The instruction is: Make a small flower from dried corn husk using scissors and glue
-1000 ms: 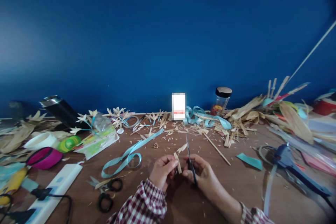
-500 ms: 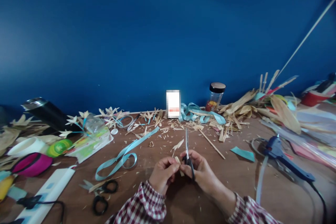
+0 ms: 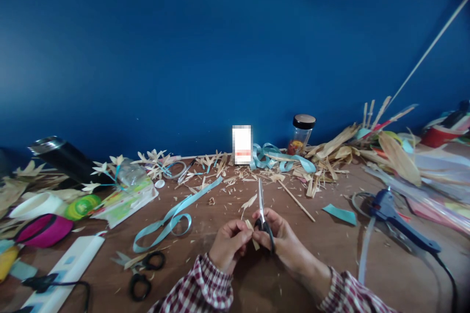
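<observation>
Between thumb and fingers, my left hand (image 3: 229, 242) pinches a small piece of dried corn husk (image 3: 249, 226). A pair of black-handled scissors (image 3: 262, 205) is in my right hand (image 3: 281, 234), its blades pointing away from me and looking closed. My right fingertips also reach the husk piece, close against my left fingertips. Just beyond the hands, a cut husk petal (image 3: 249, 202) lies on the brown table (image 3: 308, 274).
At left lie a second pair of scissors (image 3: 141, 271), a power strip (image 3: 69, 274) and light-blue ribbon (image 3: 165, 222). A glue gun (image 3: 404, 225) with its cord is at right. Husk scraps (image 3: 326, 161) and a lidded jar (image 3: 303, 134) line the blue wall (image 3: 220, 49).
Almost nothing differs. The scissors tilt very slightly in my right hand, and both hands keep their place at the husk piece.
</observation>
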Motion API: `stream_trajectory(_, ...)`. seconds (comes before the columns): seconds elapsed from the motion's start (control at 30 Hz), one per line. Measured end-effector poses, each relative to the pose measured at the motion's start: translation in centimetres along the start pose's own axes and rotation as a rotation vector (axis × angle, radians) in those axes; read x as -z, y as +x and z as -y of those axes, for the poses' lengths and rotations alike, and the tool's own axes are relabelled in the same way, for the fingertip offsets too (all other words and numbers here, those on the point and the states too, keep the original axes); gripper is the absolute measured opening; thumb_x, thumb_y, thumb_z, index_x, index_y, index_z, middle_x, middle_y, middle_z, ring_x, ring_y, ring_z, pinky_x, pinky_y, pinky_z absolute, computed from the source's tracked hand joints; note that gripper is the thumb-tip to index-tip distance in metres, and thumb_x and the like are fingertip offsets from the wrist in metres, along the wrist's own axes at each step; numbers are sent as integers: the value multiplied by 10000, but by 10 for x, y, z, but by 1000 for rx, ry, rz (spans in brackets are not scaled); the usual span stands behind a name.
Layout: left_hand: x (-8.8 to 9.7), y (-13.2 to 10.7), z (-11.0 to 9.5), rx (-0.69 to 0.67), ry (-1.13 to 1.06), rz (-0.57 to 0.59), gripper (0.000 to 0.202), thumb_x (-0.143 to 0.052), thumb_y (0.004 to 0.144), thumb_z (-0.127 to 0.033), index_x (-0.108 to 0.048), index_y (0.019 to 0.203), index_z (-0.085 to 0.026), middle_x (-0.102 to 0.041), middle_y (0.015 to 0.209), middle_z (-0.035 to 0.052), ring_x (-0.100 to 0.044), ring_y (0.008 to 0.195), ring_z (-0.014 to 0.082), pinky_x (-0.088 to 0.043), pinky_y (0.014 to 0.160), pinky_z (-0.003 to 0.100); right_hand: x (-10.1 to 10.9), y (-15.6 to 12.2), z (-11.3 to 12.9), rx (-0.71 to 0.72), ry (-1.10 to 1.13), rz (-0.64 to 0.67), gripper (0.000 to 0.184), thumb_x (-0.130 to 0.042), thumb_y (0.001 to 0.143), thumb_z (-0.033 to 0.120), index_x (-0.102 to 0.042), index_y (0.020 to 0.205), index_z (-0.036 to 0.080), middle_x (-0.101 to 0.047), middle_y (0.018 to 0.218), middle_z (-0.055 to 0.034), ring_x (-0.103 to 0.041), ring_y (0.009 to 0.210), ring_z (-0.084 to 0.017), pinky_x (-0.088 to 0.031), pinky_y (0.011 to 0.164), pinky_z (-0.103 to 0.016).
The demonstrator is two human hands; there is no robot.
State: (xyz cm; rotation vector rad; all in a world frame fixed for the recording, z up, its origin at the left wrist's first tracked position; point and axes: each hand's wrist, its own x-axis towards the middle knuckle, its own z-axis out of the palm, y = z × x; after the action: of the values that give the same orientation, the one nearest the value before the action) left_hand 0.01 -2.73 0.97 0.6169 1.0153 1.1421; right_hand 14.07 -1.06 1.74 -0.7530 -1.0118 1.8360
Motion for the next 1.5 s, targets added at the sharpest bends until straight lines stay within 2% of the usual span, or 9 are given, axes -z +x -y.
stream_trajectory(0.27,2,-6,-6,64,-29,134,296,-754,576,-380,-643,687,-129,-484,483,-39,-383,360,24,-246,363,155,1,-7,9,-84,80,86,518,-754,643,280,-471,1076,248,-540,711,53,-461,584,-73,-337,545,-179)
stream_trajectory(0.43,5,-8,-3,31,-24,244,292,-742,604,-386,-705,744,-132,-414,400,-55,-283,329,15,-165,345,165,2,-12,16,-211,137,125,696,-765,610,243,-437,1223,264,-550,735,43,-475,617,-91,-343,559,-188)
stream_trajectory(0.53,4,-11,-4,22,-9,258,243,-757,598,-347,-718,739,-154,-460,418,-42,-305,344,21,-194,365,171,5,-13,16,-275,180,150,749,-770,581,227,-436,1251,266,-576,773,32,-501,649,-101,-354,583,-191)
stream_trajectory(0.7,1,-13,-8,-87,23,343,133,-772,589,-274,-727,665,-174,-607,581,23,-488,512,87,-359,526,214,11,-13,12,-323,221,219,751,-757,574,171,-451,1255,256,-599,830,14,-528,711,-111,-367,626,-194)
stream_trajectory(0.87,2,-13,-10,-232,161,406,47,-725,656,-229,-733,650,-183,-570,554,13,-477,536,97,-371,578,233,16,-12,6,-341,255,303,713,-760,552,137,-504,1208,244,-581,867,8,-502,662,-86,-339,567,-174)
stream_trajectory(1.13,2,-15,-7,-252,224,403,92,-717,660,-255,-708,628,-169,-564,569,20,-496,556,116,-379,590,252,16,-13,6,-340,221,328,744,-781,550,175,-482,1227,248,-579,872,6,-511,685,-95,-346,580,-183)
stream_trajectory(1.23,3,-12,-9,-196,171,335,177,-714,655,-299,-637,590,-153,-598,569,33,-525,541,134,-392,573,265,11,-11,12,-272,152,306,665,-761,611,244,-483,1215,237,-581,844,9,-508,662,-92,-359,580,-189)
stream_trajectory(1.4,13,-3,-13,-176,264,107,237,-727,602,-290,-553,545,-140,-496,492,-30,-375,457,65,-283,462,198,10,-1,18,-33,-53,64,593,-750,648,268,-465,1167,240,-551,688,52,-487,571,-80,-358,518,-181)
stream_trajectory(1.5,13,-3,-15,-123,469,77,194,-703,583,-247,-557,527,-130,-431,445,-53,-308,436,52,-231,433,192,11,1,15,12,-164,-44,641,-769,624,241,-426,1165,235,-578,723,38,-493,578,-79,-355,504,-174)
